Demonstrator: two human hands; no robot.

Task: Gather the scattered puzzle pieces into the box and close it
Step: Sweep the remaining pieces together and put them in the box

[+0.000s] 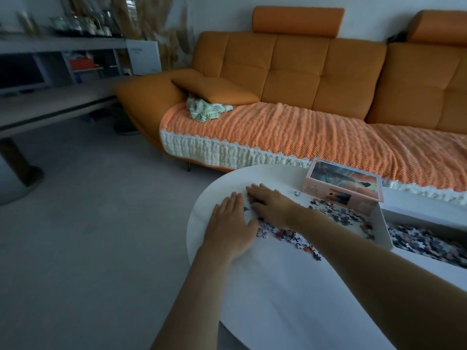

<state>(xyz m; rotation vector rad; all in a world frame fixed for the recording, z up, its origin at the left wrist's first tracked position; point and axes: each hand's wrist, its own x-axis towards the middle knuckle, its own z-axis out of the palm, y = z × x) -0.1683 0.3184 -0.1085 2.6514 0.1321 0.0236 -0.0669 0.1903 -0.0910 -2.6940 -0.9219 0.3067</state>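
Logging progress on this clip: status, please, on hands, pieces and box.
Left hand open, flat on table. Right hand open, flat on puzzle pieces. Many pieces loose on table; box open, partly filled. Lid beside it, nothing blocking.

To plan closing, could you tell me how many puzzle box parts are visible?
2: the pink lid by the table's far edge; the white box base just nearer, partly cropped.

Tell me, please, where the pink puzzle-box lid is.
In the head view the pink lid sits on the far right of the table, by the sofa, just behind the scattered puzzle pieces and the open white box.
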